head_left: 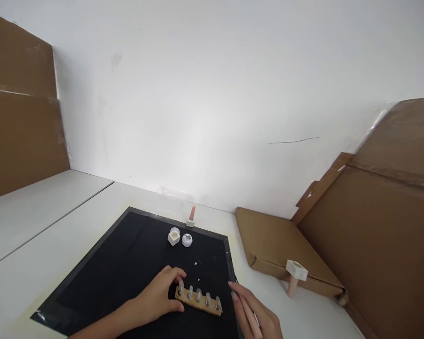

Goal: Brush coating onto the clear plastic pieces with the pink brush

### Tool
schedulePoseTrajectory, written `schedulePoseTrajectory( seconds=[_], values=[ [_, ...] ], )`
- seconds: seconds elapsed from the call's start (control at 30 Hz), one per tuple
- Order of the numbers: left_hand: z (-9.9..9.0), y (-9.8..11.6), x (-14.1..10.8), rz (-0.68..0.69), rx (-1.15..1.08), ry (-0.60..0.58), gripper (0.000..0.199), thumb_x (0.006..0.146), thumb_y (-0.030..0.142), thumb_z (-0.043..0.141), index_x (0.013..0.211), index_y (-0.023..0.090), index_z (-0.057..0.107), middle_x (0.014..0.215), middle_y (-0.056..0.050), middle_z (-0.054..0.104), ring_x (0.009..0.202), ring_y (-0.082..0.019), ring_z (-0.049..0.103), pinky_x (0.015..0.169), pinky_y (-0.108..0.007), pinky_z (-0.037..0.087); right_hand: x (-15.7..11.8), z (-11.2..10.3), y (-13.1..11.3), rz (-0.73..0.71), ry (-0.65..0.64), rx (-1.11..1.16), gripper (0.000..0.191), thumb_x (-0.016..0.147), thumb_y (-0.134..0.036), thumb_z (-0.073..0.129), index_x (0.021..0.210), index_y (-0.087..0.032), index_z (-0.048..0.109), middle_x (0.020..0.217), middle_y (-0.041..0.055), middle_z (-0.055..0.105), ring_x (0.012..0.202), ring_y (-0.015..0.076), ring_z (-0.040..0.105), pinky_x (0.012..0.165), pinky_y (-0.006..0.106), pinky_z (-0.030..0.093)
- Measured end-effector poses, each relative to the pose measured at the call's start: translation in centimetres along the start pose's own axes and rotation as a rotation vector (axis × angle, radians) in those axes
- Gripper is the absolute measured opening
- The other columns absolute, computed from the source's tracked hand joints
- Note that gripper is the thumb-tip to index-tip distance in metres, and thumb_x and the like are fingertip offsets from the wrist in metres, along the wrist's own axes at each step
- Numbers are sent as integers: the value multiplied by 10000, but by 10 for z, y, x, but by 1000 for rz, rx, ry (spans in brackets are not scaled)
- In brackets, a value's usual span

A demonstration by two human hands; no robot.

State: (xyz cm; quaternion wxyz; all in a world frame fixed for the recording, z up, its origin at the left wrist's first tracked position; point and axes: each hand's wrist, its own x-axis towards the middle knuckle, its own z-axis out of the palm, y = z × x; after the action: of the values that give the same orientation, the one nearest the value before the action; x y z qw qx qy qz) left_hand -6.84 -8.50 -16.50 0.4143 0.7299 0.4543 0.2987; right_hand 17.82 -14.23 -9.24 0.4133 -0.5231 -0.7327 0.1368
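Note:
My left hand (pixel 159 291) has its thumb and fingers closed around the left end of a wooden strip (pixel 198 303). On the strip stands a row of several clear false nail tips (pixel 198 295). My right hand (pixel 256 314) is to the right of the strip, apart from it, with its fingers pressed together. Something slim seems to be between those fingers, but I cannot make out what it is. Beyond the strip, on the black mat (pixel 144 256), are a small white cube (pixel 174 238) in front of a round white piece, and a small round pot (pixel 187 240).
At the mat's back edge stands a pink-handled piece with a white block base (pixel 190 222). A similar one, white block up (pixel 297 270), stands by a flat cardboard box (pixel 279 240) on the right. Cardboard panels (pixel 385 226) flank the white table.

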Motion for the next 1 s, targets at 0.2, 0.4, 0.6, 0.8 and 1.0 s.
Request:
schedulePoseTrajectory(
  seconds=[0.2, 0.4, 0.6, 0.8, 1.0],
  values=[
    [-10, 6, -2, 58, 85, -23, 245, 649, 198, 803, 861, 177, 681, 973, -47, 624, 982, -234, 520, 873, -317, 391, 34, -6, -12, -35, -68, -64, 253, 907, -341, 518, 1024, -199, 692, 826, 75, 770, 689, 198, 733, 678, 235, 580],
    [0, 2, 12, 53, 97, -6, 96, 661, 191, 801, 718, 182, 724, 830, -23, 685, 897, -209, 558, 821, -298, 379, 71, 4, -4, -46, -185, -38, 237, 937, -303, 483, 1036, -222, 682, 812, 37, 741, 738, 192, 703, 676, 274, 545],
    [10, 1, 22, 16, 84, 22, 101, 597, 208, 838, 634, 186, 747, 777, -17, 703, 856, -199, 580, 799, -291, 385, 75, 25, 30, 30, -287, -4, 222, 960, -325, 529, 1057, -149, 623, 934, 33, 678, 737, 141, 658, 677, 316, 563],
    [17, 6, 29, 15, 86, 14, 71, 605, 173, 814, 585, 199, 751, 757, -9, 690, 841, -193, 574, 809, -301, 373, 62, 26, 63, 91, -355, 0, 211, 949, -304, 553, 1080, -152, 618, 1033, 52, 664, 832, 166, 661, 735, 350, 565],
    [23, 3, 32, 34, 59, 17, 54, 624, 210, 806, 594, 218, 762, 786, -15, 698, 865, -207, 590, 840, -316, 388, 61, 26, 74, 115, -374, -15, 215, 948, -303, 553, 1097, -160, 615, 1074, 61, 657, 873, 176, 658, 767, 368, 561]
  ],
)
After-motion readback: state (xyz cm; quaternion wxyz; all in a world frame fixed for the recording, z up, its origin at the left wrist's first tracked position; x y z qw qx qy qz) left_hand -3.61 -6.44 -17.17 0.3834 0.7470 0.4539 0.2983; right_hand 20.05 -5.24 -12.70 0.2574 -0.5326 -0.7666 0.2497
